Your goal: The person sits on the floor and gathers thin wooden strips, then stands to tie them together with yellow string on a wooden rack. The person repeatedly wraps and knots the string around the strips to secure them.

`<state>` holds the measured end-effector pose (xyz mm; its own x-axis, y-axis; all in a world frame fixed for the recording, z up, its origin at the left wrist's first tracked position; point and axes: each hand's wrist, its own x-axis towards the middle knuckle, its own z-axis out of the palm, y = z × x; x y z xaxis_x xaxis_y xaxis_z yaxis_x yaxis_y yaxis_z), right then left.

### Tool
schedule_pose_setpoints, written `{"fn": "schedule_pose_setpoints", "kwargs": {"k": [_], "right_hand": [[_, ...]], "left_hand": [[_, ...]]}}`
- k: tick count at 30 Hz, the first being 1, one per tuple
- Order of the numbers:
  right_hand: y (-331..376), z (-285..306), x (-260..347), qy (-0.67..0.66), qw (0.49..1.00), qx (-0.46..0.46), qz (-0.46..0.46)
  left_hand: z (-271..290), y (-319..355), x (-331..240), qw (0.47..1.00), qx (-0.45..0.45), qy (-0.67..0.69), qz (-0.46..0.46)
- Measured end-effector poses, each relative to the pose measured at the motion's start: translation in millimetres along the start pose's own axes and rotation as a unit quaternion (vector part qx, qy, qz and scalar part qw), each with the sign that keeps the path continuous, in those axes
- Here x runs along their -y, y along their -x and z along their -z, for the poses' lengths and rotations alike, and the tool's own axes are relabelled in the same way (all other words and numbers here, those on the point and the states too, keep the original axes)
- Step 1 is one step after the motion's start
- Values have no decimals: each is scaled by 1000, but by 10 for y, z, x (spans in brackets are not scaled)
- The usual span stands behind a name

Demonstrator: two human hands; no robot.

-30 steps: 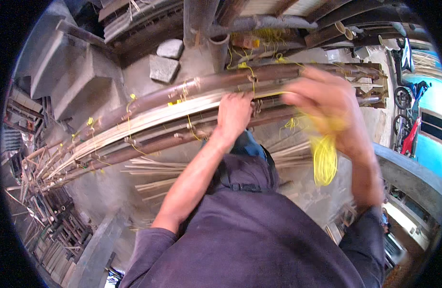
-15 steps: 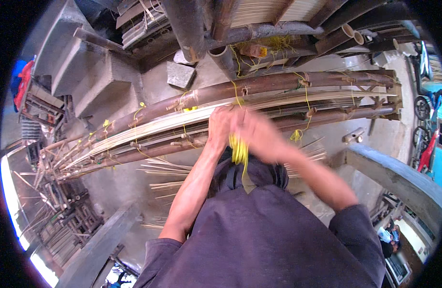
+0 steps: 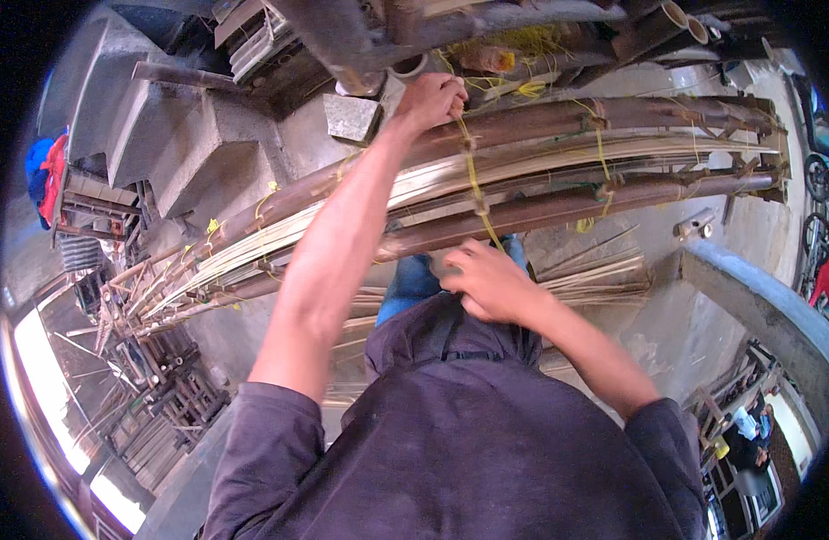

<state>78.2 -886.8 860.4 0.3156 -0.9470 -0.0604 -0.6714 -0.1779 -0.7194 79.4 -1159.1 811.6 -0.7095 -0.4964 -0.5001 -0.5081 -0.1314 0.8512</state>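
Observation:
Two dark brown bamboo poles, a far pole (image 3: 522, 124) and a near pole (image 3: 558, 205), run side by side with long pale bamboo strips (image 3: 423, 180) lying between them. A yellow cord (image 3: 475, 171) crosses the strips from the far pole down over the near one. My left hand (image 3: 430, 103) is at the far pole, its fingers closed on the cord's upper part. On the near side of the near pole, close to my body, is my right hand (image 3: 494, 281). Its fingers are loosely bent and apart, with nothing visible in them, near the cord's lower end.
Other yellow ties (image 3: 602, 148) bind the poles along their length. Loose thin strips (image 3: 594, 279) lie on the floor beyond my right hand. Concrete steps (image 3: 216, 148) and a grey block (image 3: 351, 117) stand at the far left. A concrete ledge (image 3: 756, 292) is at the right.
My hands were together over the strips with a hanging yellow cord bundle. Now the left has moved away to the far pole and the right toward my body; the cord spans the poles.

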Motion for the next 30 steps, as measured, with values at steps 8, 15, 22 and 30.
{"fn": "schedule_pose_setpoints", "kwargs": {"k": [8, 15, 22, 30], "right_hand": [[-784, -1327, 551, -619, 625, -137, -456], [-1504, 1021, 1851, 86, 992, -66, -62], [-2785, 996, 860, 143, 968, 27, -204], [-1699, -25, 1008, -242, 957, -151, -61]], "left_hand": [[1319, 1566, -144, 979, 198, 26, -29], [847, 2387, 847, 931, -98, -297, -188], [684, 2320, 939, 921, -199, -272, -197], [704, 2326, 1053, 893, -174, -397, -121]]}}
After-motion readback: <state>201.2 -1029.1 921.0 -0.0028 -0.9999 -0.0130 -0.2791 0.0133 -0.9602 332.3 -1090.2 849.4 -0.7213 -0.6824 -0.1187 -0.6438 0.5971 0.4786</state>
